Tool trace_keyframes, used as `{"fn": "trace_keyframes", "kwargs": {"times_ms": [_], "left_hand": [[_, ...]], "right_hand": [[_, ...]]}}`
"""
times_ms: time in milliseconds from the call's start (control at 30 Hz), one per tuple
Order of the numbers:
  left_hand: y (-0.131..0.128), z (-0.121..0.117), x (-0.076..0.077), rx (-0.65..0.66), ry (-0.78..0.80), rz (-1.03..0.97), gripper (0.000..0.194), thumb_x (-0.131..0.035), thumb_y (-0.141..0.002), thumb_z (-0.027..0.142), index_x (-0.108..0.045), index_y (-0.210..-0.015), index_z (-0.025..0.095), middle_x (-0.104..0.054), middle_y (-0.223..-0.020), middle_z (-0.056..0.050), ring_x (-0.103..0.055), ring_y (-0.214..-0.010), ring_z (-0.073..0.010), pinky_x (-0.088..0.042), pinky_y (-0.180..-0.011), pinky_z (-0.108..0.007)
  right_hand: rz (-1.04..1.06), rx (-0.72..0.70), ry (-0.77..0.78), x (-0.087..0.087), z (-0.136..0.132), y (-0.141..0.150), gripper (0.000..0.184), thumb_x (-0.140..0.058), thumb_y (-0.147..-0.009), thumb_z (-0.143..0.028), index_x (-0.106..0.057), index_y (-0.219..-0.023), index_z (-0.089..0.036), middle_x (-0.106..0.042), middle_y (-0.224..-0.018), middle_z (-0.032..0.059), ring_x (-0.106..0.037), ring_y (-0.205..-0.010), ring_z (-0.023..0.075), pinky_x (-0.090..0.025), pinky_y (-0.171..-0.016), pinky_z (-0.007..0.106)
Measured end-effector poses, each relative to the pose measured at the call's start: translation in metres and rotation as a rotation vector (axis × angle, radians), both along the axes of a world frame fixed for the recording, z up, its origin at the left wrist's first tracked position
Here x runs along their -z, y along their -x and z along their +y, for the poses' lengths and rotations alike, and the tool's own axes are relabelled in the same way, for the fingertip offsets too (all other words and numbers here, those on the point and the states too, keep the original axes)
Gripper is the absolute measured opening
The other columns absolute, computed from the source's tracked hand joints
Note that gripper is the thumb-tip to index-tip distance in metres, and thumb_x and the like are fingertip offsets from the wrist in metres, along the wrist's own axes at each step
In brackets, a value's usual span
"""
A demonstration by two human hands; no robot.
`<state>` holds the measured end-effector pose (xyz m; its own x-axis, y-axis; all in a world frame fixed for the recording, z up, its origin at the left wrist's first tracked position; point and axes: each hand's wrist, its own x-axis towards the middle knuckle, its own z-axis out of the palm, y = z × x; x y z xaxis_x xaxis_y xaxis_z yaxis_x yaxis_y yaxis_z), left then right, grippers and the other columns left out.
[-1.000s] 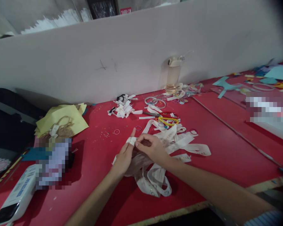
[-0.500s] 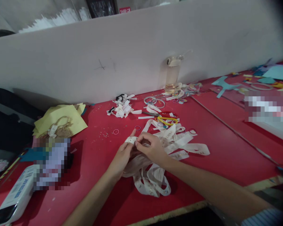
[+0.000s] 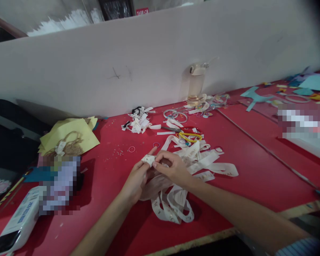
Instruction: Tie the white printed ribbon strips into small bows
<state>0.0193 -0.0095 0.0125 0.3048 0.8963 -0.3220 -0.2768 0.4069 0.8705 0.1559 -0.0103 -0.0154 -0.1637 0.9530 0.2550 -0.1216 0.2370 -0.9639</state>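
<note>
White printed ribbon (image 3: 149, 160) is bunched around the fingers of my left hand (image 3: 135, 181), which is closed on it with one finger pointing up and away. Thumb and forefinger of my right hand (image 3: 173, 167) pinch the ribbon at the right side of that bunch. More loops of the same ribbon (image 3: 173, 209) trail below and behind my hands, and a loose heap of ribbon (image 3: 210, 163) lies to the right. Part of the ribbon between my palms is hidden. Just beyond my fingertips lie a small purple ring (image 3: 156, 145) and a pink ring (image 3: 132, 149).
Scissors (image 3: 189, 137) with red and yellow handles lie past the ribbon heap. A pile of ribbon bows (image 3: 140, 122) sits near the wall. A clear bottle (image 3: 196, 85) stands against it. Yellow paper (image 3: 69, 133) and a white pack (image 3: 24, 220) are at left.
The ribbon bunch on my left hand looks more compact and rounded than before. Both hands stay together in almost the same place. At the upper left, something long and brownish has appeared behind the wall.
</note>
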Motion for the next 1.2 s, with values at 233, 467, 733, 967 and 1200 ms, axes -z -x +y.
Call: {"fn": "trace_keyframes", "kwargs": {"times_ms": [233,467,733,967,1200], "left_hand": [[0.005,0.003,0.023,-0.045,-0.109,0.150,0.043,-0.057,-0.080,0.029,-0.062,-0.121,0.013,-0.072,-0.091,-0.008,-0.065,-0.084,-0.0188,-0.049,-0.079,-0.029],[0.007,0.004,0.021,-0.026,-0.103,0.131,0.042,-0.060,-0.078,0.029,-0.064,-0.117,0.015,-0.073,-0.089,-0.007,-0.066,-0.086,-0.0194,-0.049,-0.082,-0.030],[0.005,0.003,0.018,0.000,-0.134,0.096,0.049,-0.058,-0.083,0.038,-0.056,-0.128,0.020,-0.069,-0.111,-0.010,-0.063,-0.103,-0.0225,-0.047,-0.091,-0.036],[0.006,0.004,0.017,-0.010,-0.188,0.168,0.049,-0.057,-0.083,0.040,-0.057,-0.127,0.018,-0.068,-0.115,-0.011,-0.061,-0.108,-0.0237,-0.045,-0.094,-0.035],[0.005,0.004,0.024,-0.009,-0.221,0.187,0.046,-0.054,-0.084,0.032,-0.057,-0.127,0.017,-0.067,-0.117,-0.010,-0.060,-0.108,-0.0229,-0.046,-0.093,-0.035]], "right_hand": [[-0.021,0.010,-0.038,-0.001,-0.001,0.000,0.008,-0.060,-0.081,-0.020,-0.058,-0.073,-0.018,-0.056,-0.077,-0.0001,-0.053,-0.073,0.0125,-0.043,-0.069,0.024],[-0.127,0.022,-0.129,-0.008,-0.005,0.000,0.009,-0.060,-0.080,-0.018,-0.058,-0.071,-0.018,-0.055,-0.075,0.0002,-0.052,-0.069,0.0127,-0.042,-0.066,0.025],[-0.170,0.017,-0.127,-0.008,-0.005,-0.003,0.009,-0.058,-0.084,-0.024,-0.060,-0.077,-0.019,-0.057,-0.075,0.0007,-0.053,-0.071,0.0136,-0.043,-0.069,0.026],[-0.185,0.000,-0.141,-0.007,-0.005,-0.001,0.010,-0.059,-0.084,-0.025,-0.062,-0.078,-0.019,-0.059,-0.077,0.0014,-0.054,-0.072,0.0140,-0.043,-0.070,0.027],[-0.179,0.020,-0.132,-0.009,-0.005,0.000,0.014,-0.059,-0.085,-0.029,-0.062,-0.075,-0.019,-0.060,-0.077,0.0017,-0.055,-0.072,0.0143,-0.044,-0.070,0.027]]}}
